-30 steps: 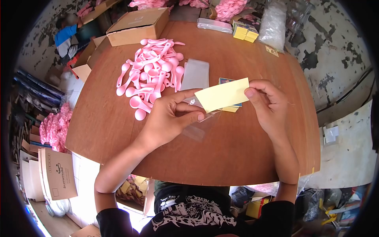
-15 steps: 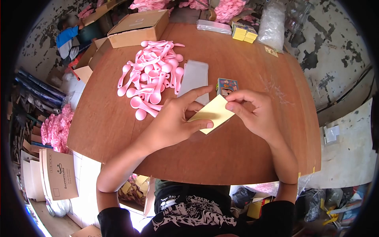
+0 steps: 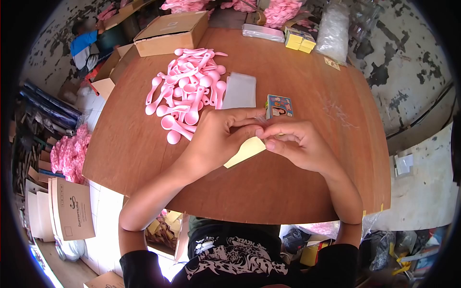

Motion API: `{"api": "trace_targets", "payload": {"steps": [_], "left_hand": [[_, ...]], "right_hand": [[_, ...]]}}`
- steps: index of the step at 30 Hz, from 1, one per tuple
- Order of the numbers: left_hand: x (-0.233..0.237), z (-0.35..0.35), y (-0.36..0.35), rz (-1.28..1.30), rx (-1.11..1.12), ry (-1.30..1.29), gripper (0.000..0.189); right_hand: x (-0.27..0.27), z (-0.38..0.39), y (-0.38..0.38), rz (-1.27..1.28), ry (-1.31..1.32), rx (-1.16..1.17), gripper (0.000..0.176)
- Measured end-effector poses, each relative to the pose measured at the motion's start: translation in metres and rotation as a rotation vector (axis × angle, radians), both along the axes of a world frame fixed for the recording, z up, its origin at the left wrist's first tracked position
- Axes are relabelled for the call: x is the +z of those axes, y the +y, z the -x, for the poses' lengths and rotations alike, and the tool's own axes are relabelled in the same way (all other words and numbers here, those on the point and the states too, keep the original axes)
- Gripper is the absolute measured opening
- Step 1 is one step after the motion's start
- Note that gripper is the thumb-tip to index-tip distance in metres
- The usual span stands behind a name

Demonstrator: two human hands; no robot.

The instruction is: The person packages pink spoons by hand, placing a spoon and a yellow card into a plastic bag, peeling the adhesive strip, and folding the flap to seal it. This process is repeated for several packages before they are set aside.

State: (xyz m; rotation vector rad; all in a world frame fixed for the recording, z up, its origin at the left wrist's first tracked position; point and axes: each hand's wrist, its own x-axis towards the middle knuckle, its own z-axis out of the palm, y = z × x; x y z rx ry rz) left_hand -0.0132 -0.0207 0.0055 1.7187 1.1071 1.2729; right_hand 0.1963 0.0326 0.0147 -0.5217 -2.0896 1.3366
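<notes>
Both hands come nearer together since the earlier frame: at that time the right fingers were at a corner of the yellow card (image 3: 246, 152), and now they meet the left fingertips above it. More of the card is now covered, and only its lower part shows beneath the hands.

With the heap of pink spoons (image 3: 191, 91) as the landmark, the card is to its right and closer to the person. Left hand (image 3: 217, 139) has its thumb and fingers closed, holding the card. Right hand (image 3: 300, 146) has thumb and forefinger narrow, close to the left thumb; I cannot tell what is between them. Some clear plastic (image 3: 260, 119) shows at the fingers, but how it sits around the card is hidden.

Just to the right of the heap lie flat whitish bags (image 3: 241, 90), and farther right stands a small stack of printed cards (image 3: 279, 104), near the right hand. Behind the heap is a cardboard box (image 3: 170, 36). Wooden table (image 3: 269, 197) is under the heap.
</notes>
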Motion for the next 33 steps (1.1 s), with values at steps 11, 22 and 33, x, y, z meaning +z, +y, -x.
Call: {"api": "trace_targets", "payload": {"steps": [11,22,33], "left_hand": [[0.0,-0.012,0.007,0.043,-0.001,-0.023,0.022],[-0.004,-0.011,0.013,-0.005,-0.058,0.005,0.027],[-0.023,0.018,0.017,0.225,-0.258,0.12,0.03]], "right_hand": [[-0.007,0.001,0.001,0.196,-0.174,0.051,0.025],[-0.026,0.01,-0.001,0.099,-0.148,-0.026,0.013],[-0.028,0.009,0.01,0.249,-0.228,0.108,0.018]]}}
